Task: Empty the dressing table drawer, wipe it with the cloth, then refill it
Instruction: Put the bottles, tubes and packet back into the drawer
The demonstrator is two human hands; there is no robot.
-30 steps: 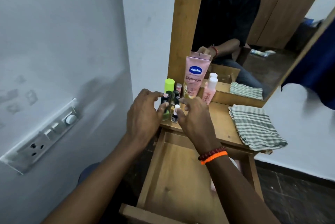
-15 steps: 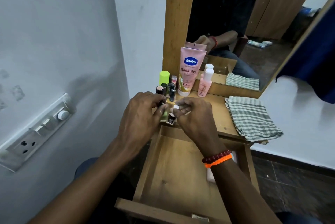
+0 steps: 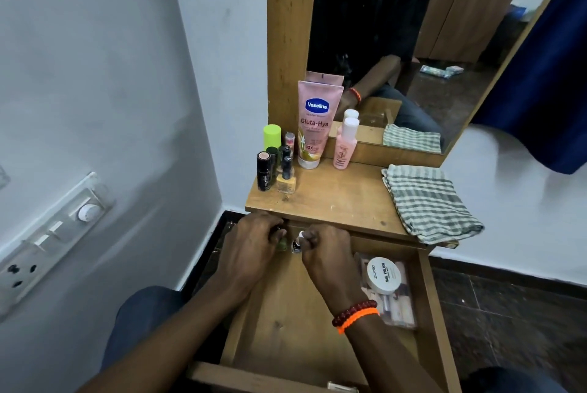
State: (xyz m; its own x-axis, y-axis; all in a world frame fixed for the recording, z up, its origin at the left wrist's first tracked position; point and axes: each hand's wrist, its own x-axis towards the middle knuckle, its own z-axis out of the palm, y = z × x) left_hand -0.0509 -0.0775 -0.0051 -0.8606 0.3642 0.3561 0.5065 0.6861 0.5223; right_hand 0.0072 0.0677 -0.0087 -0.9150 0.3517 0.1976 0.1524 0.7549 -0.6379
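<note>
Left hand [image 3: 251, 246]: fingers closed around a small green bottle [image 3: 282, 242], low over the open wooden drawer [image 3: 427, 307], likely to refill it.
Right hand [image 3: 324, 249]: fingers pinch a small white-capped bottle [image 3: 298, 241].
Striped cloth [image 3: 428, 202]: folded on the tabletop [image 3: 336, 198], out of the way.

So the tall pink squeeze tube [image 3: 314, 125] standing against the mirror says "Vaseline" in a blue badge, "Gluta-Hya" under that, and "10X" lower down. The round white lidded tub [image 3: 385, 275] in the open drawer reads "NAIL POLISH". The small pink bottle [image 3: 344, 151] has print that is too tiny to read.
</note>
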